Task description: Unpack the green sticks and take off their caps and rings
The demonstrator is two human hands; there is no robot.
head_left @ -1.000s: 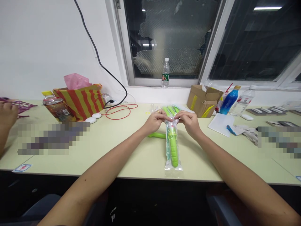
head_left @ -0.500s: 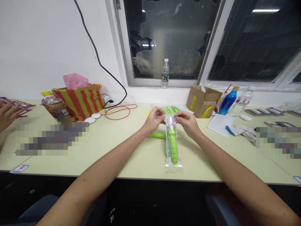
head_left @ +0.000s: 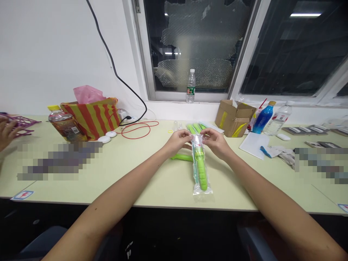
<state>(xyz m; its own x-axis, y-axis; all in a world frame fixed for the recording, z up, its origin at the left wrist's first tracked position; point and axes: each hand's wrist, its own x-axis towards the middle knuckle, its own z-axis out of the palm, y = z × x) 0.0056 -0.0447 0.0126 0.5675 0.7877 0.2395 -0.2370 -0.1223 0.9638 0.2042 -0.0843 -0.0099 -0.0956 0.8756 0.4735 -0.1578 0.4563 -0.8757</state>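
A clear plastic sleeve point(head_left: 200, 170) holding a bright green ribbed tool lies lengthwise on the pale green table point(head_left: 152, 181). My left hand point(head_left: 177, 140) pinches the sleeve's far end from the left, and my right hand point(head_left: 216, 141) pinches the same end from the right. Both hands are closed on the plastic. A loose green piece point(head_left: 181, 157) lies on the table just left of the sleeve. More packed green tools point(head_left: 196, 127) lie behind my hands.
A striped red-and-yellow bag point(head_left: 94, 115) and a drink bottle point(head_left: 65, 125) stand at the left, with a red cable point(head_left: 137, 127). A cardboard box point(head_left: 234, 117), a blue bottle point(head_left: 263, 116) and papers point(head_left: 255, 144) are at the right. Another person's hand point(head_left: 7, 132) shows at the far left edge.
My hands have stayed at the sleeve's far end, working the plastic with small shifts. The other person's hand at the left edge has drawn back a little.
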